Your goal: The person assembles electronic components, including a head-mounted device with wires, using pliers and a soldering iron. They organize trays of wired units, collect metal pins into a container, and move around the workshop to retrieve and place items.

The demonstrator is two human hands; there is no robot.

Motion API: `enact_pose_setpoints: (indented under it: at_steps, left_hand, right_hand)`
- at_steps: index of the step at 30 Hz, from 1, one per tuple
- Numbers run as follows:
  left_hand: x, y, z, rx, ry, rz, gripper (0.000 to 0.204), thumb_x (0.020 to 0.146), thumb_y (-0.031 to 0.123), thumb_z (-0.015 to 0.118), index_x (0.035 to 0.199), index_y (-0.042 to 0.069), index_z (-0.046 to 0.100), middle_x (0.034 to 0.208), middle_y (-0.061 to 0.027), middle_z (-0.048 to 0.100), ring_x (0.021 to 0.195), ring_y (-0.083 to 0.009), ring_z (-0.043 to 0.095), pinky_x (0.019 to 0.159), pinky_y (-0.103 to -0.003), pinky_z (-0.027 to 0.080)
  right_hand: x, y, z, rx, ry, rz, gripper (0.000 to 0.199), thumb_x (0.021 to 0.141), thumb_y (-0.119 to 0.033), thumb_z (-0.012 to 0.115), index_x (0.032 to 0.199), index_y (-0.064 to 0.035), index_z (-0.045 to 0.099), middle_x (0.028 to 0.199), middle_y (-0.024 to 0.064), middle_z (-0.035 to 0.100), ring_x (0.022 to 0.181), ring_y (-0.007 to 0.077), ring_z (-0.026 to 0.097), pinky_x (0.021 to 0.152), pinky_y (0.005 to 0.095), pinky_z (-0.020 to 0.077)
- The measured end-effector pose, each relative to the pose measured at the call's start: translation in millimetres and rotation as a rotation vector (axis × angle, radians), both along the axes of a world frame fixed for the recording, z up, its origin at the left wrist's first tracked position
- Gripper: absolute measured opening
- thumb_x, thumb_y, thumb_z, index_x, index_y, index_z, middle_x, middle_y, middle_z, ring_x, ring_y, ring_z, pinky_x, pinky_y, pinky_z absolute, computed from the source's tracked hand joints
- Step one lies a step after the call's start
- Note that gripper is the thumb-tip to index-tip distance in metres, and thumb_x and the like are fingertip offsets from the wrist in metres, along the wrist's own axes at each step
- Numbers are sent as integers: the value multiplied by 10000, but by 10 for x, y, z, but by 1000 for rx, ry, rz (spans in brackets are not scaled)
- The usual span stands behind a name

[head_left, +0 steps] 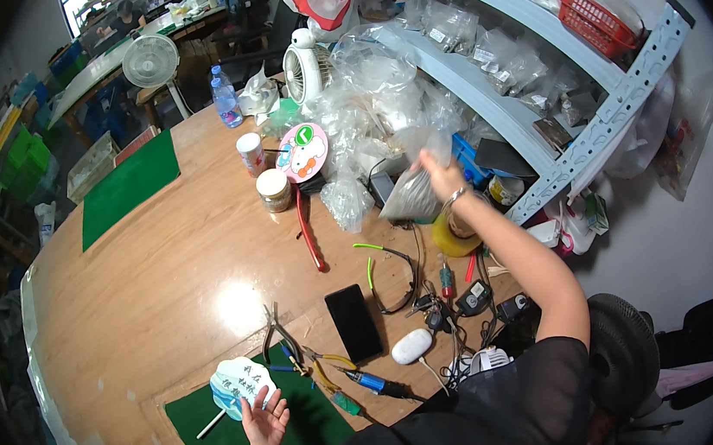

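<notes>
My right hand (pixel 441 178) is stretched far across the table, its fingers closed on the top of a clear plastic bag (pixel 414 197) with greyish contents that I cannot make out. Beside it stand a roll of yellowish tape (pixel 456 240) and a heap of clear plastic bags (pixel 371 85). Close to the near edge, my left hand (pixel 267 423) is palm up with its fingers apart, holding nothing. Just past its fingertips lies a small pale blue and white hand fan (pixel 239 384) with a white stick, partly on a green mat (pixel 301 417).
Pliers (pixel 284 334), a blue-handled tool (pixel 374 384), a black phone (pixel 354 323), safety glasses (pixel 406 284) and tangled cables lie nearby. Farther back are a jar (pixel 273 189), a water bottle (pixel 225 97) and a white fan (pixel 305 69). A metal shelf (pixel 475 83) rises behind.
</notes>
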State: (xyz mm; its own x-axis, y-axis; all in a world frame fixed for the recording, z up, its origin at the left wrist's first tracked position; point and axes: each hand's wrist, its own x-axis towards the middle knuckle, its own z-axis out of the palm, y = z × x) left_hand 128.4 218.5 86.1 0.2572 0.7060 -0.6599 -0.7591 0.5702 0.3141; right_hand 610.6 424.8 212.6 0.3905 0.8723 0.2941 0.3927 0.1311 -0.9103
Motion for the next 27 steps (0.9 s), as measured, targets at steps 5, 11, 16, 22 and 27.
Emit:
enact_pose_setpoints:
  at_steps: [5, 11, 16, 22, 27]
  left_hand:
    - [-24, 185, -104, -15, 18, 43, 539, 792, 534, 414, 1061, 76, 502, 986, -162, 563, 810, -276, 579, 663, -376, 498]
    - [144, 529, -64, -41, 33, -34, 512, 789, 485, 468, 1104, 82, 488, 1051, -123, 537, 905, -285, 532, 744, -394, 458]
    - [228, 548, -92, -83, -15, 4, 510, 793, 460, 477, 1121, 70, 475, 1127, -133, 502, 901, -274, 529, 749, -376, 453]
    - [338, 686, -68, -77, -93, -41, 524, 800, 441, 475, 1159, 60, 443, 1162, -125, 477, 893, -238, 528, 736, -349, 459]
    - [443, 743, -32, -69, -6, -79, 532, 806, 423, 476, 1190, 61, 408, 1162, -116, 472, 889, -223, 530, 731, -331, 465]
  right_hand:
    - [600, 751, 80, -322, -366, -98, 228, 825, -228, 490, 817, -21, 585, 788, 80, 610, 783, 205, 560, 709, 308, 412]
    - [2392, 1211, -1299, -382, -938, -158, 199, 785, -148, 480, 945, -71, 570, 936, 144, 562, 839, 343, 533, 722, 395, 433]
    - [1493, 1364, -779, -695, -1159, -197, 220, 759, -32, 452, 940, -93, 561, 957, 132, 545, 894, 320, 528, 741, 382, 445]
    - [1761, 1394, -992, -585, -1095, -99, 230, 734, 31, 450, 935, -52, 524, 980, 139, 529, 882, 310, 533, 730, 355, 446]
    - [1870, 1299, -1131, -382, -884, -88, 254, 711, 77, 465, 947, -12, 499, 1021, 145, 504, 903, 313, 517, 754, 354, 431]
